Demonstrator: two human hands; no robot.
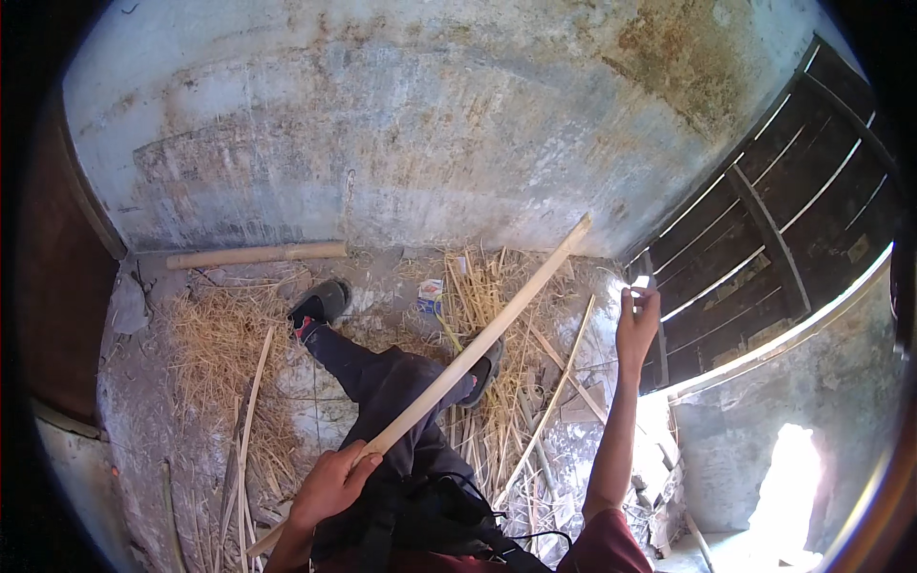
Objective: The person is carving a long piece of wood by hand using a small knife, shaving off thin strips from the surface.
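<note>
My left hand (330, 485) is closed around the lower end of a long pale strip of split bamboo (487, 339). The strip slants across my legs, up and to the right, and its far end reaches in front of the wall. Out to the right, my right hand (638, 329) is raised away from the strip, with thumb and fingers pinched together. Something small and bright shows at its fingertips, but glare hides what it is. My dark-trousered legs (401, 387) are stretched out and crossed below the strip.
Straw-like shavings (224, 358) and thin strips (554, 401) litter the floor. A thick bamboo pole (256, 255) lies along the stained wall (382, 143). By my feet lies a small blue-and-white box (430, 296). Dark wooden boards (755, 248) with gaps stand at the right.
</note>
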